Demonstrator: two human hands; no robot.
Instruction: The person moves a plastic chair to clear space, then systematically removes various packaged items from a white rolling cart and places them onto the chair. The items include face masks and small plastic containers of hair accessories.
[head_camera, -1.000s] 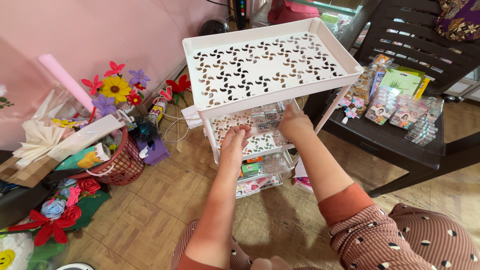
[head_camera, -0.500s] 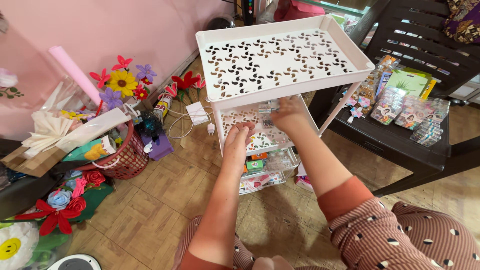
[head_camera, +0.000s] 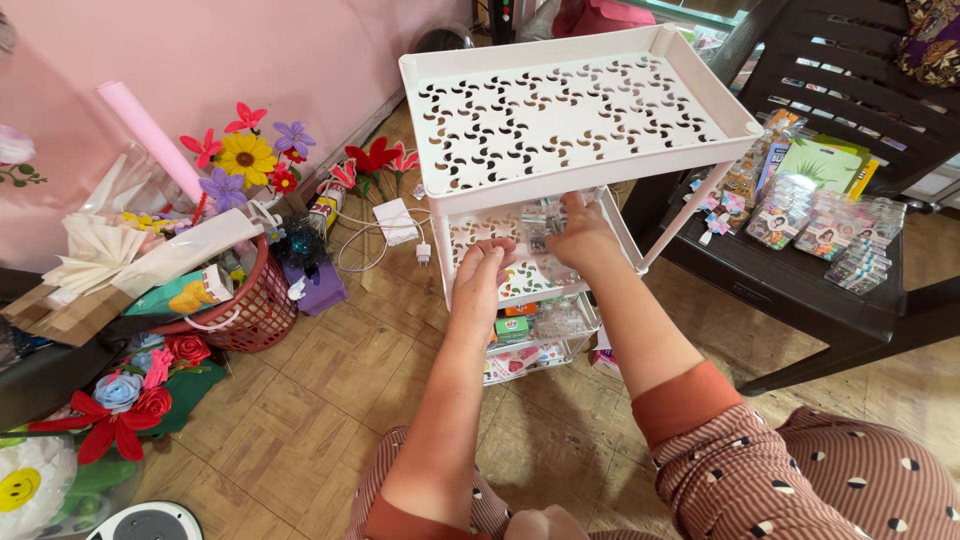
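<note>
**Both hands at the middle shelf of the white trolley**

Head view: The person sits on the floor before a white three-tier plastic trolley (head_camera: 560, 110) with a pierced top tray. Both arms reach under that tray to the middle shelf (head_camera: 500, 275). The right hand (head_camera: 583, 238) is at a cluster of small clear packets (head_camera: 540, 215) lying on that shelf; its fingers (head_camera: 570, 207) curl down onto them, but whether they pinch a packet or only press on it cannot be told. The left hand (head_camera: 480, 272) rests on the shelf's front edge, fingers bent loosely over it, holding nothing that shows. The lower shelf (head_camera: 535, 328) carries more small boxes and packets, one green.

The step in hand looks like arranging the packets on the middle shelf. Working under the top tray calls for low, short motions, the left hand steadying the light trolley.

A dark plastic chair (head_camera: 800, 285) to the right holds carded trinkets (head_camera: 815, 215). To the left stand a red basket (head_camera: 245, 315) and paper flowers (head_camera: 245, 160).
</note>
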